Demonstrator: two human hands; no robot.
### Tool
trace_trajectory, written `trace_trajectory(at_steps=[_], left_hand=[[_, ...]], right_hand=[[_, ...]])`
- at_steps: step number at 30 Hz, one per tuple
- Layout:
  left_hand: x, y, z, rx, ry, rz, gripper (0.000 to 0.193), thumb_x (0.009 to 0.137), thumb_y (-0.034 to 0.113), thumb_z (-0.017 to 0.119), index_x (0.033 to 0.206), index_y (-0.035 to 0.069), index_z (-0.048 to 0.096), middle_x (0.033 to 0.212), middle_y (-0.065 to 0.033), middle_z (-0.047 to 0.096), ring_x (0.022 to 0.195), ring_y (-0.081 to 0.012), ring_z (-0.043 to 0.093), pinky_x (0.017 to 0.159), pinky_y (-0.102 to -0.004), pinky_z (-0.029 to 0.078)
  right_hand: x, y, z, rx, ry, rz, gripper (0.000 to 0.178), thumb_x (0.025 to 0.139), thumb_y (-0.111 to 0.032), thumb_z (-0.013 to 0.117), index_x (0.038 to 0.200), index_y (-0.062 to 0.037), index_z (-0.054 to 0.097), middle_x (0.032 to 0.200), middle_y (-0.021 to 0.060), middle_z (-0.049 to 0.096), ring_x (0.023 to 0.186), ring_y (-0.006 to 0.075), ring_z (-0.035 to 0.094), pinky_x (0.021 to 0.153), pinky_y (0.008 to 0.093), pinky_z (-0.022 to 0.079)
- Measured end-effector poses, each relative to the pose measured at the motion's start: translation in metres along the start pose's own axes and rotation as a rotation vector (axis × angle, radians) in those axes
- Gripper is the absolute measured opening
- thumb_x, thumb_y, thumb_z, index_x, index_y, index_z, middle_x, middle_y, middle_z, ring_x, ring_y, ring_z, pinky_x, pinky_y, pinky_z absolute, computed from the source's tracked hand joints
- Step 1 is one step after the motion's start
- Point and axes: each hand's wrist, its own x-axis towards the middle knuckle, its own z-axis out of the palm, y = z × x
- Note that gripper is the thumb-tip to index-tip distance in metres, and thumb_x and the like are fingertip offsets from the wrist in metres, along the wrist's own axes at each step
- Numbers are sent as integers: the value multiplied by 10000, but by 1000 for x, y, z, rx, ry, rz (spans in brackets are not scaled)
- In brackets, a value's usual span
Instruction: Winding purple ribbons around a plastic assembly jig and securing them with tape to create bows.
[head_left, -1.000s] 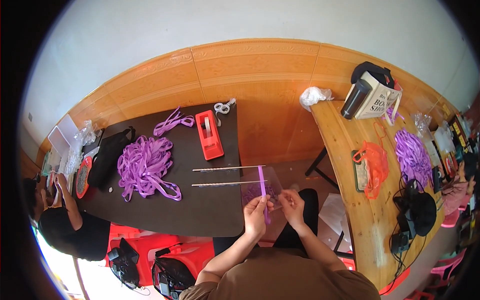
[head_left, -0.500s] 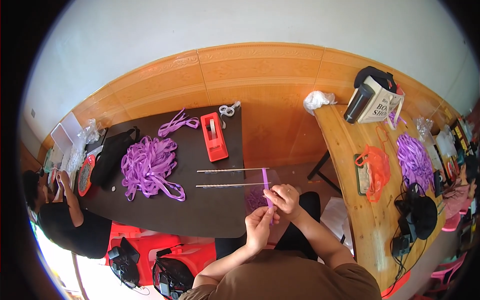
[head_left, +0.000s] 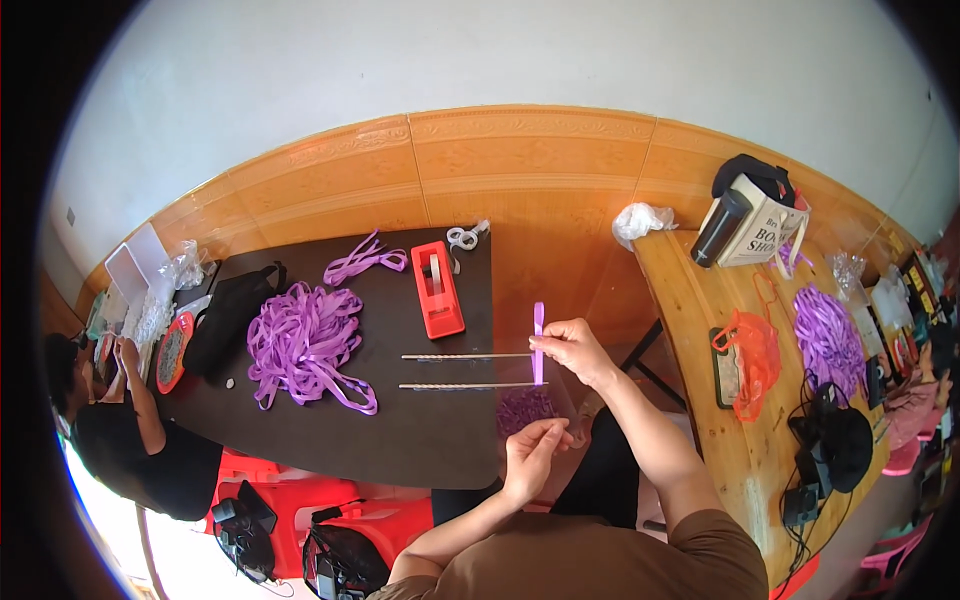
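Note:
Two thin rods (head_left: 468, 386) with twisted-looking left ends lie side by side on the dark table and stick out past its right edge. A purple ribbon (head_left: 538, 368) runs across their outer ends and stands up past the far rod. My right hand (head_left: 572, 352) pinches this ribbon between thumb and fingers beside the far rod. Closer to me, my left hand (head_left: 535, 458) is closed in a pinch, apart from the rods; whatever its fingertips hold, if anything, is too small to tell. Below the rod ends sits a clear container (head_left: 528, 408) with purple pieces inside.
On the dark table (head_left: 420, 450) lie a purple ribbon heap (head_left: 305, 345), a smaller bundle (head_left: 366, 260), a red tape dispenser (head_left: 437, 290) and scissors (head_left: 462, 238). A wooden table (head_left: 690, 300) stands right, bearing bags and more ribbon. Another person (head_left: 140, 440) works at left.
My right hand has moved away from me to the far rod with the ribbon. My left hand has come off the ribbon and sits lower. The view has shifted slightly.

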Motion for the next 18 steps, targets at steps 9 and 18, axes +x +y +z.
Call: trace_trajectory(at_steps=[9, 18], left_hand=[[30, -35, -25, 61, 102, -49, 203, 928, 127, 515, 1024, -19, 617, 797, -31, 622, 708, -72, 540, 672, -200, 447], [62, -42, -34, 136, 246, 33, 219, 922, 126, 510, 1077, -6, 591, 891, -43, 623, 795, -81, 545, 721, -215, 436]], right_hand=[[25, 9, -11, 143, -101, 152, 167, 833, -141, 647, 744, -1, 665, 555, -55, 452, 493, 16, 345, 441, 181, 223], [33, 29, -13, 250, -117, 295, 151, 825, -136, 652, 742, -11, 664, 585, -24, 533, 499, 20, 391, 435, 176, 247]])
